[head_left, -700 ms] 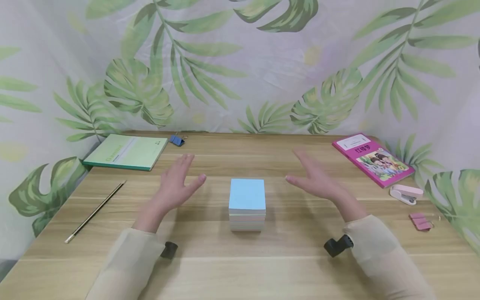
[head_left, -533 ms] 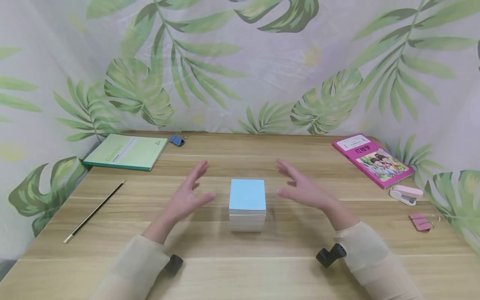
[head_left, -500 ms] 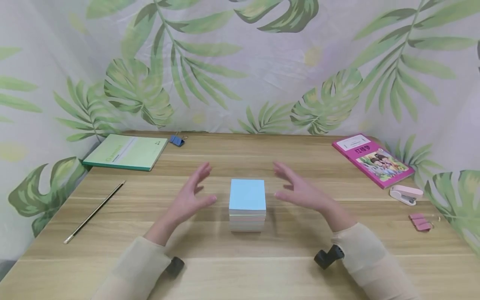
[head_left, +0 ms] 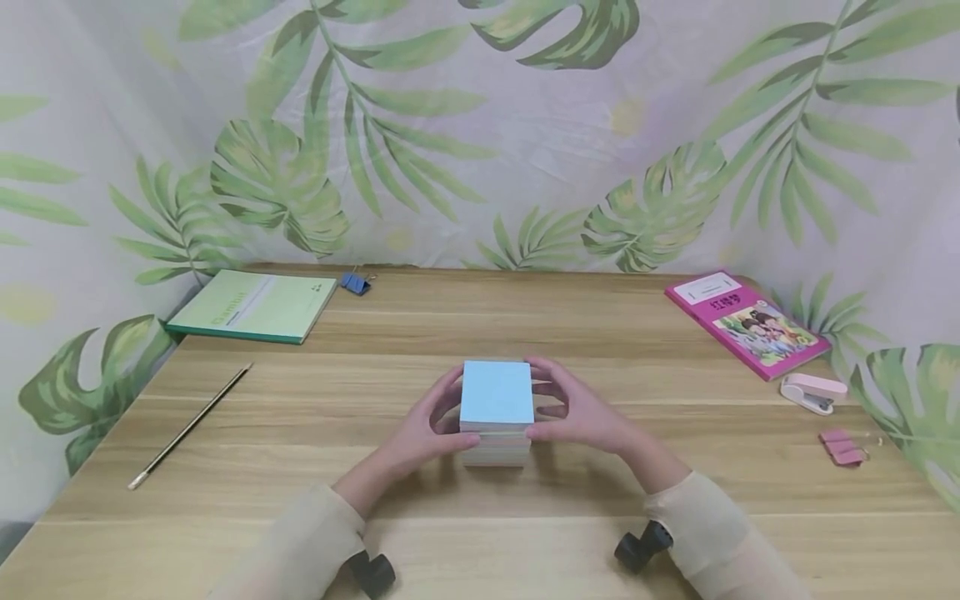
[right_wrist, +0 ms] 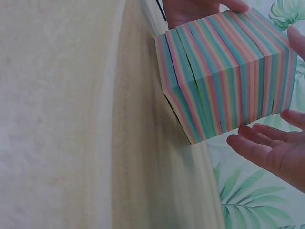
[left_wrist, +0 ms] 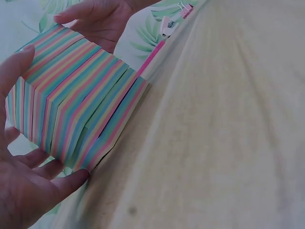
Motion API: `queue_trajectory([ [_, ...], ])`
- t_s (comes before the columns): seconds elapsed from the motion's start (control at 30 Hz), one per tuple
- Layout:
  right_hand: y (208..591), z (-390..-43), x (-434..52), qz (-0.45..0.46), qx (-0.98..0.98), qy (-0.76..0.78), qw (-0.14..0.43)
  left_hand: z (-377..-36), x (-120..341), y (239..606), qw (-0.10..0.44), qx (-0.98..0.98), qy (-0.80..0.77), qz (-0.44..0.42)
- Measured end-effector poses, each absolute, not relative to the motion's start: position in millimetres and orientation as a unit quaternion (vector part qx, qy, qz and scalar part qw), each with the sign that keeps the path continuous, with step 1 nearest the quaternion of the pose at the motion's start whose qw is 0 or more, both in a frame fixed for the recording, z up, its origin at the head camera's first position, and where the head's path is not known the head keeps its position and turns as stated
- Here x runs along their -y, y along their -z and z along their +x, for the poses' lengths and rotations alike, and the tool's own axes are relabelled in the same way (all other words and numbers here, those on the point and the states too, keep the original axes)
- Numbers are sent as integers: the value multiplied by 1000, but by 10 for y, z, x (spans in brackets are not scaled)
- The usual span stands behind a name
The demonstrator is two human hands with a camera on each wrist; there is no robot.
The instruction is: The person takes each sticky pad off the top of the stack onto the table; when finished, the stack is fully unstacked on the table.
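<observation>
Wooden table (head_left: 420,542) carries everything. Green notebook (head_left: 251,306) lies far left; pink book (head_left: 746,323) far right — its cover has writing, too small to read. At centre stands the paper block (head_left: 497,412), blue sheet on top. A moment ago both hands hovered spread and well apart from it; now the left hand (head_left: 423,433) and right hand (head_left: 581,412) have closed in, fingers curled around opposite sides, gripping the block on the table. Wrist views show what the head view does not: rainbow-striped sides of the block (left_wrist: 78,100), with layers slightly offset. Smaller items: pencil (head_left: 189,425) left, stapler (head_left: 812,390) right, blue binder clip (head_left: 356,282) far.
</observation>
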State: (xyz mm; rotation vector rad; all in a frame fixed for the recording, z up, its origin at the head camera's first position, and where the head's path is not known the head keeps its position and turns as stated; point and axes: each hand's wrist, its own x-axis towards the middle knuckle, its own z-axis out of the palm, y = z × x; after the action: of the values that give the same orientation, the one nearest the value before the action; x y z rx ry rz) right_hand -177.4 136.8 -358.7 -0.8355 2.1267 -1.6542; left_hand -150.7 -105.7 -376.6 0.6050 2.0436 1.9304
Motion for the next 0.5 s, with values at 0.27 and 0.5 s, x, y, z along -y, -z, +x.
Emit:
queue_trajectory([
  [0.27, 3627, -1794, -1364, -296, -729, 600, 148, -1583, 1093, 3998, 104, -688, -683, 220],
  [0.5, 3591, -1851, -1606, -255, -700, 642, 180, -1569, 1082, 3958, 108, -692, -681, 213],
])
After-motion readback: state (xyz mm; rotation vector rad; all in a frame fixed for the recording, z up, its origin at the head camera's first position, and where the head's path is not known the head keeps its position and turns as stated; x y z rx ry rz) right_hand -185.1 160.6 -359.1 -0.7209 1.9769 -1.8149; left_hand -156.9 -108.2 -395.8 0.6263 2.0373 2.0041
